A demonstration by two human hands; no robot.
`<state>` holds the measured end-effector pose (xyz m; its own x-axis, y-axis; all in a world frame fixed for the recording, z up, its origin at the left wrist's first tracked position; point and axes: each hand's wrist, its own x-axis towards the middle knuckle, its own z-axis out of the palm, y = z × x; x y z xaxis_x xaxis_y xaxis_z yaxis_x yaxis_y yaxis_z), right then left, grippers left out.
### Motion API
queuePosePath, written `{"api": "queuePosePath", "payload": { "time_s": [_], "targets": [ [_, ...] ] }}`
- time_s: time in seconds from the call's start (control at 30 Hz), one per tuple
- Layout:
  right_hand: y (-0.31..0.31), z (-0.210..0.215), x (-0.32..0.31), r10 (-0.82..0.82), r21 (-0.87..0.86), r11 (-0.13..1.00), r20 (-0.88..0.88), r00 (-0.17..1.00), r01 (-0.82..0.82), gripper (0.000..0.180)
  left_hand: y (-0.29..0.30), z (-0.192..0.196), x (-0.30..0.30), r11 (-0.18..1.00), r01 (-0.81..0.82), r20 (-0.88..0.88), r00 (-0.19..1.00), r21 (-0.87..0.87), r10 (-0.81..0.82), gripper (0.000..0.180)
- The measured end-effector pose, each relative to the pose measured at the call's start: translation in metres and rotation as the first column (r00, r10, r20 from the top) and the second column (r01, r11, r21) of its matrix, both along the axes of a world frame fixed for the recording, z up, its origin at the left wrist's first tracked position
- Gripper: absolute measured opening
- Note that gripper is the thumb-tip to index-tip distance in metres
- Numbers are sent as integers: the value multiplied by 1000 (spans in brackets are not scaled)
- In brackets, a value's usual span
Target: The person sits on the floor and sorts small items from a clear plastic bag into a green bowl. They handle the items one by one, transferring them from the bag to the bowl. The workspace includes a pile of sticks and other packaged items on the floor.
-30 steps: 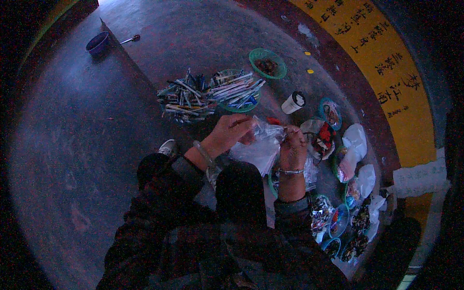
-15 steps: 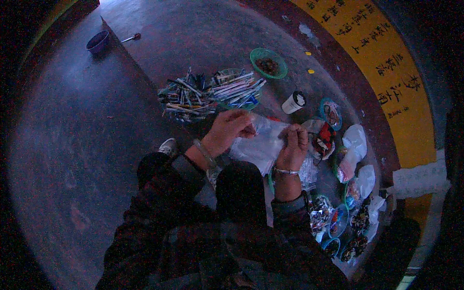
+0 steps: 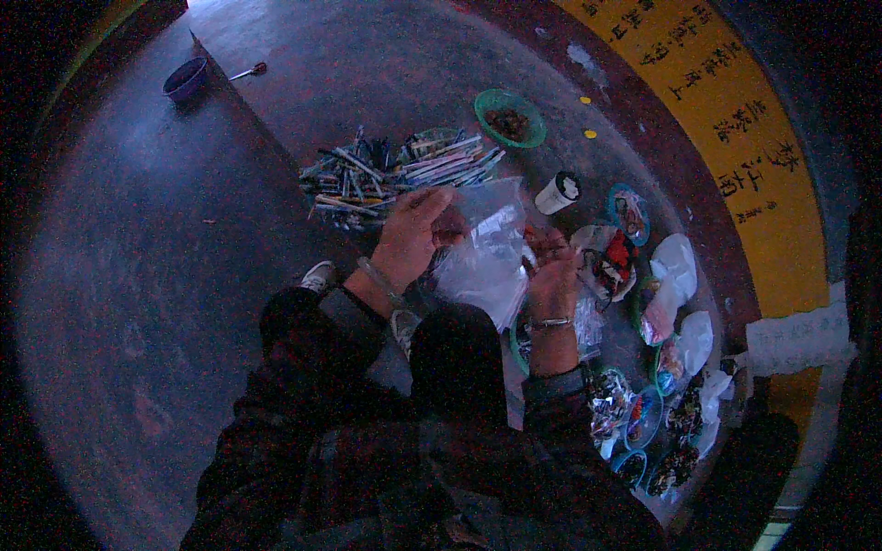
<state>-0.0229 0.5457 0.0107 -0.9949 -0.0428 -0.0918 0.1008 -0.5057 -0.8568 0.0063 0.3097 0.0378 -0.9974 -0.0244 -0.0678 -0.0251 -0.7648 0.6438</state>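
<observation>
In front of my knees, a clear plastic bag [image 3: 491, 253] hangs from my left hand [image 3: 406, 241], whose fingers are closed on its left side. My right hand [image 3: 554, 286] is by the bag's right edge; its fingers are blurred, so whether they touch the bag does not show. Just beyond the bag lie two heaps of pen-like sticks [image 3: 358, 179], the right one in a green basket. A round container with red and dark things [image 3: 614, 262] is close to my right hand.
A green bowl [image 3: 510, 118] with brown contents and a white cup [image 3: 559, 194] stand farther off. Several small baskets with wrapped parts [image 3: 643, 418] line my right side. A dark basin [image 3: 186, 81] is far left. A yellow band with writing [image 3: 735, 119] runs along the right.
My right hand has come away from its pinch at the bag's upper right corner and lowered slightly. The bag now stands taller, its top edge raised. My left hand has shifted a little left.
</observation>
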Motion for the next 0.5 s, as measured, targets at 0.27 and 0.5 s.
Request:
{"api": "queuePosePath", "payload": {
  "time_s": [0.27, 0.5],
  "targets": [
    [-52, 8, 28, 336, -320, 916, 287, 897, -241, 50, -4, -16, -3, 955, -8, -44, 999, 296, 21, 19],
    [-16, -47, 2, -9, 48, 999, 2, 1000, 9, 42, -5, -10, -3, 968, -78, -58, 994, 237, 95, 16]
  ]
}}
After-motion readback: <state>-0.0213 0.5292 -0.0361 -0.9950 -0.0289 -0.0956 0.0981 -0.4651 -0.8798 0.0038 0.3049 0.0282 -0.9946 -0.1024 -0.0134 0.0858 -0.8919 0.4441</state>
